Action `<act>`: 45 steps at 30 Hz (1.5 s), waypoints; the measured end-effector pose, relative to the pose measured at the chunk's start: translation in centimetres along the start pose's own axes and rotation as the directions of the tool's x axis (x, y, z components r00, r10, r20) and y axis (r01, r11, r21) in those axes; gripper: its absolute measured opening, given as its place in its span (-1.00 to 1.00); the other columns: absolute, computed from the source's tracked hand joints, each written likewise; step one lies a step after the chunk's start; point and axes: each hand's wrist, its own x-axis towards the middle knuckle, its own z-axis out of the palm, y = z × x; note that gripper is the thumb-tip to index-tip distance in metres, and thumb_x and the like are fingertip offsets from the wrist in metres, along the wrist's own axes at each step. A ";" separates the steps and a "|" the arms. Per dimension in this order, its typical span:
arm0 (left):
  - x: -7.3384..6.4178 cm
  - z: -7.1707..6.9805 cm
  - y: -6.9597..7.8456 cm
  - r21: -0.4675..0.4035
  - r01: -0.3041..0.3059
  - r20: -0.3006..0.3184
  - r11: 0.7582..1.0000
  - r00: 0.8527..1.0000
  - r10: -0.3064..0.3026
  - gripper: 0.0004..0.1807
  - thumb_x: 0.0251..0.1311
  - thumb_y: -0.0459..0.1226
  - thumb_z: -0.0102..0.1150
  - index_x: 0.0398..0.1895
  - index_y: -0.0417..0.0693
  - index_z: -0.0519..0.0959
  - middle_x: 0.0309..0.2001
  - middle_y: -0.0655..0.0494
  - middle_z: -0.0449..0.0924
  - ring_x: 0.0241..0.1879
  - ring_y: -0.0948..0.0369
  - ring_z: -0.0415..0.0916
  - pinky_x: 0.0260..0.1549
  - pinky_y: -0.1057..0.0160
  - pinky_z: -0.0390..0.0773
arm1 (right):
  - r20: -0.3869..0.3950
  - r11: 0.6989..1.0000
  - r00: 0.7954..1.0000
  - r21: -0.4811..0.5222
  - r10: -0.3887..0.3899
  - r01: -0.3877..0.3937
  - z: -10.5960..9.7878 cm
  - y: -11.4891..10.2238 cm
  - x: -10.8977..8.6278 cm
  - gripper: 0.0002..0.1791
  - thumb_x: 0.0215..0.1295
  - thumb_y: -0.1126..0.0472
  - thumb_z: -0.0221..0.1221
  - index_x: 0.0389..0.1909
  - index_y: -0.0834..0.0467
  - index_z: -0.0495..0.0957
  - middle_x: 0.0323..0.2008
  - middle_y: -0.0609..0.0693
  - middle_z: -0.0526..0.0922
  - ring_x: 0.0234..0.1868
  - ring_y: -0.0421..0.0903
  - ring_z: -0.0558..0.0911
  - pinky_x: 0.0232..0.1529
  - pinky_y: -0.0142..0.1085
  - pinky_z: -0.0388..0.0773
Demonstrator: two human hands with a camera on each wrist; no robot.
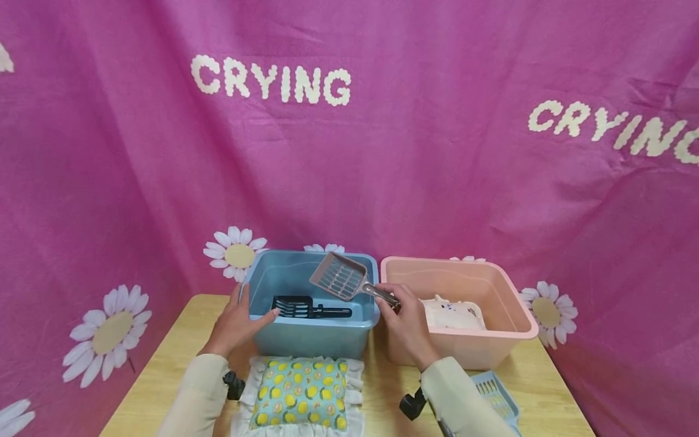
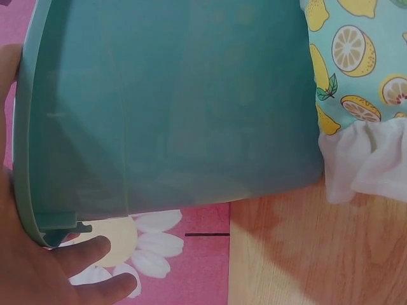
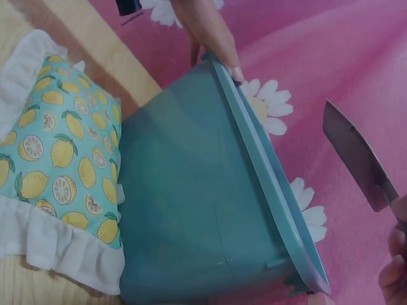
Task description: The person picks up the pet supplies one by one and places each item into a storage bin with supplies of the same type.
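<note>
My right hand [image 1: 406,318] grips the handle of a greyish-brown slotted litter scoop [image 1: 341,276], its head tilted up over the blue bin [image 1: 311,337]. In the right wrist view, that litter scoop [image 3: 356,152] shows edge-on beside the bin's rim. My left hand [image 1: 237,321] rests at the bin's front left corner, thumb over the front rim. Two of its fingers [image 2: 105,289] stick out loosely past the rim in the left wrist view. Inside the blue bin lies a black litter scoop [image 1: 311,308], with its handle pointing right.
A pink bin [image 1: 453,349] stands to the right, holding a cream-coloured soft item [image 1: 453,314]. In front of the blue bin lies a lemon-print cushion [image 1: 300,391] with white ruffles. A light blue slotted scoop [image 1: 497,394] lies partly behind my right forearm. Purple floral cloth [image 1: 382,152] hangs behind the table.
</note>
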 end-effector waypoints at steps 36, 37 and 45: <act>-0.3 0.1 0.3 -0.016 0.012 -0.013 1.000 1.000 -0.013 0.22 -0.19 0.45 -0.07 0.41 -0.06 -0.24 0.40 -0.09 -0.30 0.25 -0.20 0.01 -0.05 -0.32 0.26 | 0.063 0.997 0.995 -0.028 0.080 -0.078 3.8 1.4 1.6 -0.75 0.11 0.29 0.22 -0.14 0.07 0.57 -0.31 -0.04 0.47 -0.37 -0.17 0.44 -0.40 -0.39 0.49; -0.3 0.1 0.3 -0.015 0.016 -0.009 1.000 1.000 -0.016 0.23 -0.19 0.46 -0.08 0.41 -0.06 -0.24 0.40 -0.09 -0.31 0.25 -0.21 -0.01 -0.05 -0.32 0.26 | 0.066 0.996 0.994 -0.028 0.086 -0.084 3.8 1.4 1.6 -0.75 0.11 0.29 0.22 -0.14 0.07 0.57 -0.31 -0.05 0.47 -0.37 -0.18 0.44 -0.39 -0.39 0.49; -0.2 0.2 0.2 0.002 0.040 -0.001 0.999 0.999 -0.040 0.24 -0.21 0.48 -0.11 0.41 -0.04 -0.27 0.40 -0.09 -0.36 0.26 -0.22 -0.04 -0.04 -0.34 0.23 | 0.107 0.991 0.986 -0.053 0.131 -0.126 4.4 1.2 1.8 -0.76 0.15 0.25 0.20 -0.13 0.06 0.56 -0.25 -0.07 0.47 -0.29 -0.18 0.46 -0.26 -0.34 0.51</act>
